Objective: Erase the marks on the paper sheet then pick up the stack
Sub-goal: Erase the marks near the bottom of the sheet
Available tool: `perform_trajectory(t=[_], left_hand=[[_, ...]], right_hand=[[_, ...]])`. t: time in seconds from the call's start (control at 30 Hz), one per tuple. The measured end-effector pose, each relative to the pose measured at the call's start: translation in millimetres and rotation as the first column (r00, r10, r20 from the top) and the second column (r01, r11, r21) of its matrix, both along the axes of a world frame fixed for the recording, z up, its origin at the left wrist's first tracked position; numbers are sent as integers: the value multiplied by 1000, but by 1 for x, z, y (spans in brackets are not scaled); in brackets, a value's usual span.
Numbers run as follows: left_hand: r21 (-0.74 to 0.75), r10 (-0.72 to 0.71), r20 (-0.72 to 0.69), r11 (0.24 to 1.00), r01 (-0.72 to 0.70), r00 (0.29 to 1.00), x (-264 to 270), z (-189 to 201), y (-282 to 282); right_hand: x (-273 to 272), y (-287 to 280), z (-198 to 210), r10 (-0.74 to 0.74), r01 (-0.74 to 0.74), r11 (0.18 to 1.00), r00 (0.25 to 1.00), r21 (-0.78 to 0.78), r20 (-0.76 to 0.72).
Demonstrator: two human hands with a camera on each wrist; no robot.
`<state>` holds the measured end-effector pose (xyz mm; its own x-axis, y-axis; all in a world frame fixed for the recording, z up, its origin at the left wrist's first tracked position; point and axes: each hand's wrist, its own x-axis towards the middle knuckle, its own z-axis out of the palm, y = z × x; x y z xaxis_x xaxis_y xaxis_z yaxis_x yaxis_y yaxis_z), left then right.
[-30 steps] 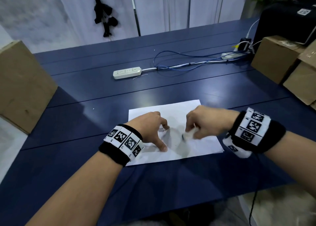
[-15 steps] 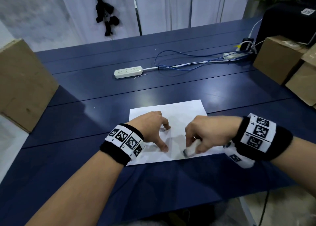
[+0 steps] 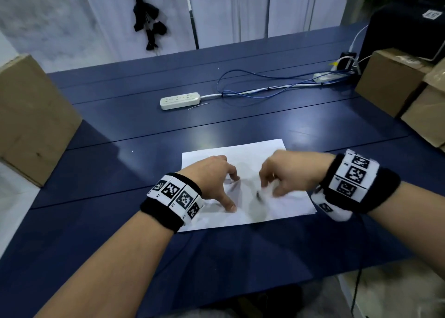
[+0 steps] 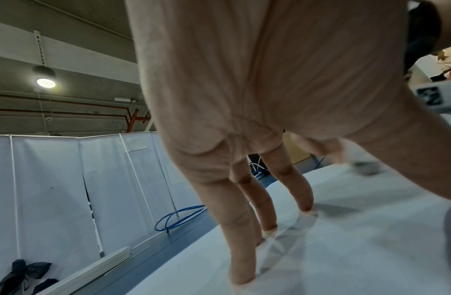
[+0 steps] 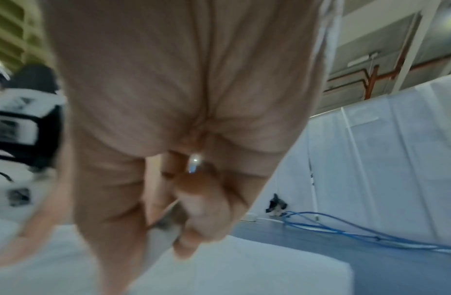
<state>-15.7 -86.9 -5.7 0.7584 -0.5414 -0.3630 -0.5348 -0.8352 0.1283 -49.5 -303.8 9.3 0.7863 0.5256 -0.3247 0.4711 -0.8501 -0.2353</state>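
Note:
A white paper sheet (image 3: pixel 252 154) lies flat on the dark blue table (image 3: pixel 144 129). My left hand (image 3: pixel 227 191) presses on its left half with spread, straight fingertips (image 4: pixel 244 259). My right hand (image 3: pixel 268 187) is curled round a small white eraser (image 3: pixel 259 195) with a dark tip. The eraser touches the middle of the sheet and is blurred by motion. Faint grey smudges (image 3: pixel 232 187) show between the two hands. In the right wrist view the eraser (image 5: pixel 163 225) is mostly hidden behind the curled fingers (image 5: pixel 194 229), above the paper (image 5: pixel 244 275).
A white power strip (image 3: pixel 179 99) and blue cables (image 3: pixel 265 89) lie across the far half of the table. Cardboard boxes stand at the left edge (image 3: pixel 31 120) and at the right (image 3: pixel 390 81). White partition panels (image 3: pixel 228 11) close off the back.
My right hand has slid the eraser from near the sheet's front edge back toward its middle. The left hand has stayed in place on the paper.

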Motion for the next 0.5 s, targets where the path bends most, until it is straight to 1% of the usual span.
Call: perform_trajectory(t=[0.07,0.1,0.13,0.2,0.23,0.27,0.3,0.33,0.37,0.43,0.5], left_hand=[[-2,4,-3,1000,-4,1000,-1,0,0],[-2,6,-4,1000,-6,1000,-1,1,1],[-2,8,-4,1000,-8,1000,0,1,1],[-4,7,-5,1000,-7,1000,0,0,0],[-3,3,-3,1000,-3,1000,0,0,0],[-2,0,-2,1000,0,1000,0,0,0],[1,-4,-1,1000,4,1000,0,0,0],[2,-6,-1,1000,6,1000,0,0,-1],[2,-5,-1,1000,5,1000,0,0,0],[-3,-2,-1,1000,2,1000,0,1,0],[-6,2,3,1000,-2,1000,-1,1,1]], right_hand=[[12,-8,1,-123,121,992,988,29,91],[14,-11,0,-147,144,989,984,36,101],[11,-11,0,-137,135,990,986,32,93],[-6,-5,5,-25,25,1000,999,-11,23],[-15,-2,6,27,-28,999,999,-25,-47],[-21,1,6,61,-65,997,992,-40,-111],[-23,2,6,78,-86,995,987,-51,-141],[-20,2,6,75,-82,995,990,-51,-118],[-12,0,4,45,-48,998,997,-37,-64],[7,-4,2,-77,77,997,995,-5,66],[14,-8,-1,-149,147,989,980,25,129]])
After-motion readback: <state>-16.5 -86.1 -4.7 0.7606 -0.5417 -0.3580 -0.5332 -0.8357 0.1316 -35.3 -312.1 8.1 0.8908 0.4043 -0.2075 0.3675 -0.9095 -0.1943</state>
